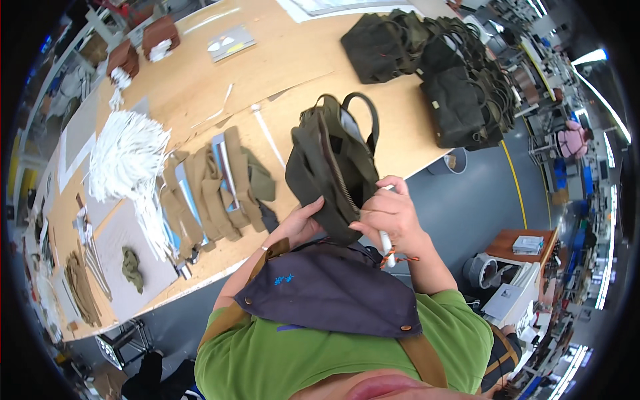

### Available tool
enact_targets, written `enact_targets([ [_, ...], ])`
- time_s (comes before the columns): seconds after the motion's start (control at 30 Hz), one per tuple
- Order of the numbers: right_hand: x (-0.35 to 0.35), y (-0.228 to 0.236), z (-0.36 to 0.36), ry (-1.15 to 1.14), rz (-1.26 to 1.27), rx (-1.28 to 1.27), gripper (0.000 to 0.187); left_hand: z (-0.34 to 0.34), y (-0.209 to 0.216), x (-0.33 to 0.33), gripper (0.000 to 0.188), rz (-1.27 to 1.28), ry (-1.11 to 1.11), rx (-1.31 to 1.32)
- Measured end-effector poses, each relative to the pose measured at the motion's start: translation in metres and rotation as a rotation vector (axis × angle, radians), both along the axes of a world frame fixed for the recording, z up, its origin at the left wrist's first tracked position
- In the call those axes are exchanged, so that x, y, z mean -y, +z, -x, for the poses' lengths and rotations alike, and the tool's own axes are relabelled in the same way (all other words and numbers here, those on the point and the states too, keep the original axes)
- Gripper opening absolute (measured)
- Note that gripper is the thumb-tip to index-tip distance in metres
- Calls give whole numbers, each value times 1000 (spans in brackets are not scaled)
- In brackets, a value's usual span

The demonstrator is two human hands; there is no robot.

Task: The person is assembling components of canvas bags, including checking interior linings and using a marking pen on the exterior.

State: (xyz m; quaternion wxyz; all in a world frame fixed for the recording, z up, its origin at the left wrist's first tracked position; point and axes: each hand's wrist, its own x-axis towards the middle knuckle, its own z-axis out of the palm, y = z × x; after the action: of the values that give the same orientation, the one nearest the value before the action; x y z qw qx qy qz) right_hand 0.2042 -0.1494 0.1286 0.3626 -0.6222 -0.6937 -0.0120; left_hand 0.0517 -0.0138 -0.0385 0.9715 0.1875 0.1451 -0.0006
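A dark olive handbag with two handles stands on the table edge in front of me, its zipped top gaping and a pale lining showing inside. My left hand grips the bag's near left side, thumb on the outer fabric. At the near end of the zipper, my right hand is closed around a slim white tool; its thumb and fingertips are close to the bag's edge. An orange and black cord hangs by the tool's lower end. The tool's tip is hidden, so its kind is unclear.
Left of the bag lie folded brown and olive straps, a heap of white strips and an olive cloth scrap. Finished-looking dark bags crowd the table's far right. Brown pouches sit far left. A bin stands beyond the table edge.
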Motion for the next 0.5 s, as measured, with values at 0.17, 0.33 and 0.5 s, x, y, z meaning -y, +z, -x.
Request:
enact_targets([
  [0.17,64,2,-99,-326,-163,150,22,-147,25,17,64,-205,8,6],
  [0.33,109,-69,-218,-894,-187,37,33,-284,-15,50,112,-457,5,-431],
  [0.5,165,-141,-228,-935,-71,-262,25,-332,-44,99,103,-631,-15,-396],
])
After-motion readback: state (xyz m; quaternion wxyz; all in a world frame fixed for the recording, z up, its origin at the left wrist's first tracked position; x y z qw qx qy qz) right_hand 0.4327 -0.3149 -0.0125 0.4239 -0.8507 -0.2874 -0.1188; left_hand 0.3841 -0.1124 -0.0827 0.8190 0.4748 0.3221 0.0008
